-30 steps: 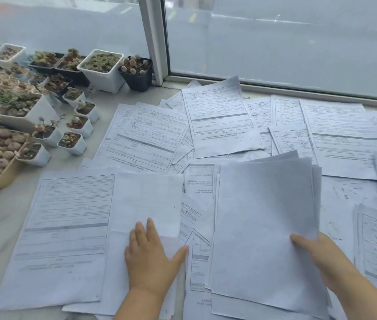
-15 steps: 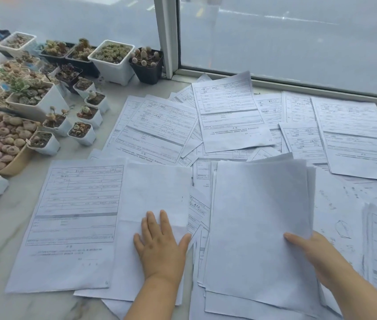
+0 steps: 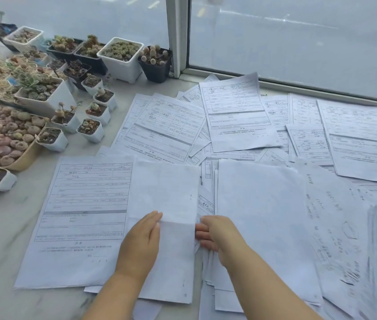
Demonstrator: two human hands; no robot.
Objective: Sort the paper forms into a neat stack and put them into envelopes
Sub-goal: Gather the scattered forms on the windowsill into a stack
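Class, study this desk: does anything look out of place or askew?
Yes. The forms lie scattered at odd angles, overlapping, some face down, not stacked. Both hands, left hand and right hand, work one blank sheet.

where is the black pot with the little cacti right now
In the head view the black pot stands upper centre-left, at the foot of the window frame post, right beside the large white square pot.

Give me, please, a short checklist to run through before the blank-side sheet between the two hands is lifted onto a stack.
1. Left hand lies flat on the blank-side sheet: ok.
2. Right hand fingers at the sheet's right edge: ok; firm pinch: cannot tell.
3. Only one sheet taken: cannot tell.
4. Forms in a neat stack: not ok; printed forms lie scattered.
5. Succulent pots apart from the sheet: ok.
6. Envelopes in view: not ok.
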